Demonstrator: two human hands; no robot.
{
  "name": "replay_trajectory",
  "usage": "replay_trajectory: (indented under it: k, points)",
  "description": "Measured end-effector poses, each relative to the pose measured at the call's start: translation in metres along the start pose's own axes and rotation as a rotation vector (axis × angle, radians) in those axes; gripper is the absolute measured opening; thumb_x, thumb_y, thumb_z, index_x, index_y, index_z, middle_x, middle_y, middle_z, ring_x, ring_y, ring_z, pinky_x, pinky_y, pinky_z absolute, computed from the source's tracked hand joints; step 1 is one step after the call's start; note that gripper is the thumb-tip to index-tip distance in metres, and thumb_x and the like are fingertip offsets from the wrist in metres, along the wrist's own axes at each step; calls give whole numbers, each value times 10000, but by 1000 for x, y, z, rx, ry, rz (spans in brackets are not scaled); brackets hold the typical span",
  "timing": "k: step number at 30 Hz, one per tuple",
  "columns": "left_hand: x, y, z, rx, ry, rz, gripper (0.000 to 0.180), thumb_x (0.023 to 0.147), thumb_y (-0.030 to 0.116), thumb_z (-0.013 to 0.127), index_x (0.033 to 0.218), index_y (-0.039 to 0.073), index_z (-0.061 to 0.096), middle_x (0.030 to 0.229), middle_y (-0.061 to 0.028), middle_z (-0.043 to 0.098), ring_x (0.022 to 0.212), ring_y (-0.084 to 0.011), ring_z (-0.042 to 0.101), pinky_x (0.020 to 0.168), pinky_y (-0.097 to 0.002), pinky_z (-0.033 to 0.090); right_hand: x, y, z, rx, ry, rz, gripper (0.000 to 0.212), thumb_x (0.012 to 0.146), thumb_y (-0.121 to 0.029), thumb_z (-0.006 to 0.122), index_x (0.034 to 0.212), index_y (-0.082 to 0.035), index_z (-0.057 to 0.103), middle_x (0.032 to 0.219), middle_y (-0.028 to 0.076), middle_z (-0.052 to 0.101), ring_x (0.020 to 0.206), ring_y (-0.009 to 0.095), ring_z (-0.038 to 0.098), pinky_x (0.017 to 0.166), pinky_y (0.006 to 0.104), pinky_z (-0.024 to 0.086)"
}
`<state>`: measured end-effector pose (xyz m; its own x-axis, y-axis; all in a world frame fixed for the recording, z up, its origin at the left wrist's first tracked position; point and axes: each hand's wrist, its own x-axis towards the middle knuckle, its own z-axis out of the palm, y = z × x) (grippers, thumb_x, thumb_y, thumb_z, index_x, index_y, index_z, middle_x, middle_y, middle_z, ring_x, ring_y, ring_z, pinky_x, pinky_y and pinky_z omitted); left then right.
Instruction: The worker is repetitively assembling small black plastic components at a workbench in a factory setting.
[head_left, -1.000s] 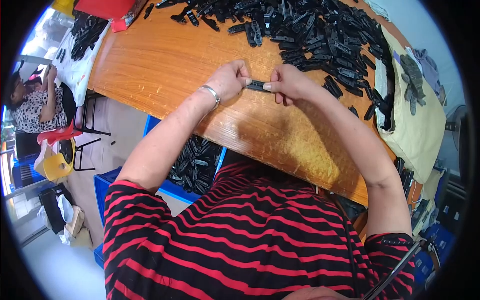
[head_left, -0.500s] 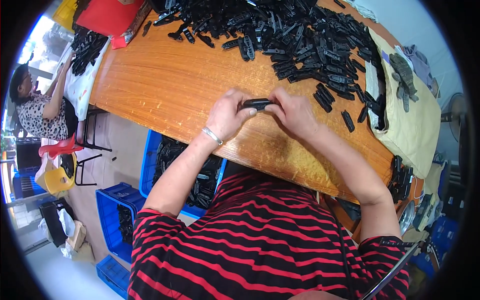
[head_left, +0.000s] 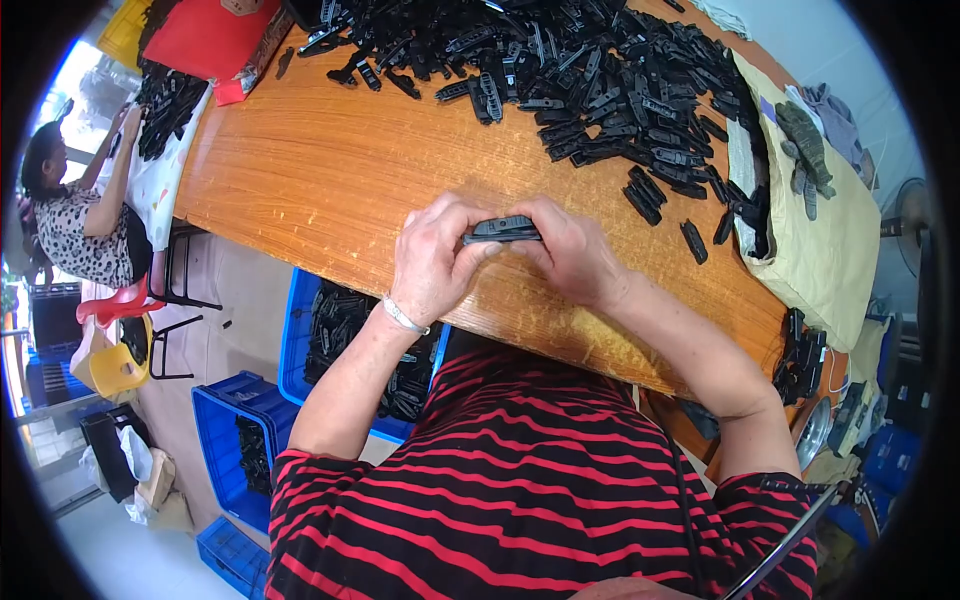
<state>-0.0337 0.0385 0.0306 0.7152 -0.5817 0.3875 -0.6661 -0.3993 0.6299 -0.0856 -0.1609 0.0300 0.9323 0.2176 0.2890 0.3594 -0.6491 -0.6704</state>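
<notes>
Between both my hands is a small, elongated black plastic part, held level above the near side of the wooden table. My left hand pinches its left end, with the thumb below and fingers curled over the top. The other end is gripped the same way by my right hand. Its tips are partly covered by my fingers. Beyond my hands, many similar black parts lie in a loose heap across the far side of the table.
A cream sack with gloves on it stands at the right edge. Blue crates of black parts sit below the table at left. A red bag lies far left; a person works there with black parts.
Both hands have shifted slightly toward me and left with the black part. It has turned so that its ridged broad face shows more.
</notes>
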Motion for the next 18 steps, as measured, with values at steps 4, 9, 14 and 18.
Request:
replay_trajectory:
  k: [4,9,14,18]
  points:
    - [-6,7,3,-118,38,-113,272,784,173,743,1002,47,640,869,-97,606,751,-258,624,656,-343,495,3,-6,-7,-38,-22,-33,225,832,-119,672,1027,-38,592,916,156,625,867,359,633,712,400,507]
    - [-4,6,0,-312,41,-143,242,809,145,724,1016,44,650,873,-112,631,745,-275,633,650,-339,495,-2,-3,4,57,24,-19,246,852,-164,672,1057,-50,598,956,152,641,837,343,639,695,380,507]
    - [-25,0,-18,-113,-23,-188,206,801,132,727,960,22,655,822,-128,629,712,-254,625,641,-327,491,-7,-4,18,137,38,1,295,863,-232,681,1084,-54,602,984,129,654,745,281,655,640,333,513]
    - [-60,-21,-96,-122,-164,-532,323,779,47,722,1084,-30,646,952,-91,695,889,-172,638,840,-305,493,-6,16,-8,166,-104,137,285,855,-245,691,1049,-54,604,969,90,660,723,204,651,615,308,522]
